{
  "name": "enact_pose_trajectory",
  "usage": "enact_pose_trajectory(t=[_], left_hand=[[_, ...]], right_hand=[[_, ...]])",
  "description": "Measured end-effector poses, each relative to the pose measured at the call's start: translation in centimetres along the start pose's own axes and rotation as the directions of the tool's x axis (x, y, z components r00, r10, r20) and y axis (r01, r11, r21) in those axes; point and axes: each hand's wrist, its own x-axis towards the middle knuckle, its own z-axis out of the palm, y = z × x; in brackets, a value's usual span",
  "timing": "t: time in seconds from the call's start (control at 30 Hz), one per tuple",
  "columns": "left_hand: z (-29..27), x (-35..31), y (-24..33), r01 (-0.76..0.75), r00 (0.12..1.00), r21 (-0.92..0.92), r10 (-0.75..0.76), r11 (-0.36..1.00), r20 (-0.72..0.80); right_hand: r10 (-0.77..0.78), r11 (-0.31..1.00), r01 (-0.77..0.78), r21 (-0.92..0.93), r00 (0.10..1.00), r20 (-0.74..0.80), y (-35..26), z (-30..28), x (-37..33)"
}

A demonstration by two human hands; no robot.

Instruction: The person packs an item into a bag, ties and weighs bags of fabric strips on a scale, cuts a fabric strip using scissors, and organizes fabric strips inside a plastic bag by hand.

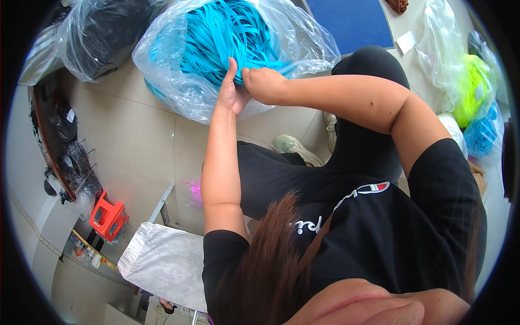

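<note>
A large clear plastic bag [179,100] lies open on the floor, full of bright blue flat strips [227,38]. Both of my hands meet at its near edge. My left hand [234,93] has its thumb pointing up along the strips; its other fingers are hidden behind the right hand. My right hand [264,85] comes in from the right with its fingers curled closed where several strips gather. It appears to grip these strips, though the exact hold is partly hidden. The two hands touch or nearly touch.
A dark-filled plastic bag [100,40] stands at the far left, a blue panel [352,21] at the far right. Bags with yellow-green [470,92] and blue contents sit right. A red stool [108,216] and a white-covered seat [165,260] are at left. My bent legs flank my shoes [295,147].
</note>
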Motion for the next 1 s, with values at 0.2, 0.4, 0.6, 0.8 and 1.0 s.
enact_pose_trajectory(t=[0.2, 0.4, 0.6, 0.8, 1.0], left_hand=[[-5.3, -0.8, 1.8, -0.23, 0.852, 0.7, 0.487, 0.676, -0.19], [-2.1, -1.8, 2.0, -0.377, 0.364, 0.923, 0.905, -0.073, 0.221], [-4.9, 0.1, 0.1, -0.386, 0.543, 0.902, 0.838, 0.194, 0.052], [-3.7, 0.1, 1.1, -0.342, 0.448, 0.939, 0.885, 0.037, 0.129], [-1.9, 0.4, 1.4, -0.385, 0.295, 0.923, 0.951, 0.028, 0.094]], right_hand=[[0.133, 0.95, -0.149, 0.275, 0.988, 0.076, -0.1, -1.6, 0.6], [0.166, 0.945, -0.227, 0.236, 0.953, 0.253, 1.0, -4.3, 1.5], [0.293, 0.575, -0.502, 0.646, 0.863, 0.411, 1.2, -9.2, 2.7], [0.308, 0.594, -0.365, 0.717, 0.926, 0.216, 3.0, -11.5, 3.3], [0.254, 0.692, -0.404, 0.599, 0.912, 0.321, 3.1, -10.9, 3.0]])
